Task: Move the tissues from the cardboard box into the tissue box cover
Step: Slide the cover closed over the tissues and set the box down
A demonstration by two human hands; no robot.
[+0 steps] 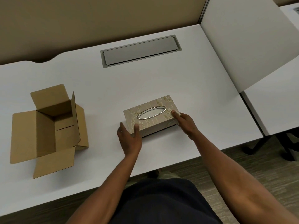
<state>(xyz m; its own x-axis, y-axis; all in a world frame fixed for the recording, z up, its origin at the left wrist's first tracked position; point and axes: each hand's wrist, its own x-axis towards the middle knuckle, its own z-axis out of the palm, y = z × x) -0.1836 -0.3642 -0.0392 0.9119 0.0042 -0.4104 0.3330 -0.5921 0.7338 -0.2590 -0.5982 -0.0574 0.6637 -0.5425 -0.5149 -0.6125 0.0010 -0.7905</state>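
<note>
A beige floral tissue box cover (151,115) with a silver oval opening lies on the white desk (194,94), its near long edge raised slightly off the surface. My left hand (129,138) cups its left end, thumb on top. My right hand (186,123) grips its right end with the index finger on the top face. An open brown cardboard box (47,131) stands at the left with its flaps spread; its inside looks bare and no tissues show. Whatever is inside the cover is hidden.
A grey cable hatch (140,50) is set into the desk behind the cover. A tan partition (97,21) runs along the back and a white divider panel (242,46) stands at the right. A second desk (275,102) adjoins on the right.
</note>
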